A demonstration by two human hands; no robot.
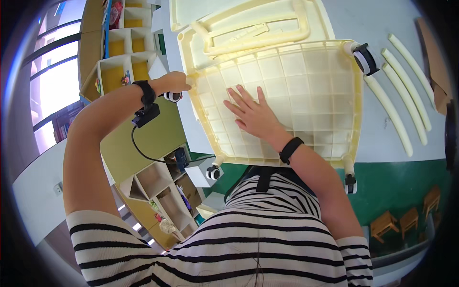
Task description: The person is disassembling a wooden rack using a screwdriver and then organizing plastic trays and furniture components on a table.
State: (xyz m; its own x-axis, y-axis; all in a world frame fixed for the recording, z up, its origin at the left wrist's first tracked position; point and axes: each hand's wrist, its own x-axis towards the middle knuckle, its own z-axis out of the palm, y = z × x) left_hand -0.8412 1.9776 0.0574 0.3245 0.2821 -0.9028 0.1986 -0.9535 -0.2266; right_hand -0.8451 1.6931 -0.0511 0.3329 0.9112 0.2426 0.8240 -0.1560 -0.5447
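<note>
A cream plastic base panel (306, 95) with a ribbed grid lies with its underside up, its near edge against my body. My left hand (173, 82) is closed at its far left corner, around a caster wheel (172, 96) that shows partly below the fingers. The exact grip is hidden by the hand. My right hand (256, 115) rests flat on the ribs with its fingers spread. Other black-and-white casters stand at the far right corner (366, 60), the near left corner (213, 172) and the near right corner (350, 183).
Beyond the panel lies a cream tray (189, 48) with a tubular frame (253, 45) on it. Several pale tubes (406, 88) lie on the grey table (382, 19) at right, beside brown cardboard (432, 57). Shelves (129, 62) stand left, wooden stools (384, 225) on the green floor.
</note>
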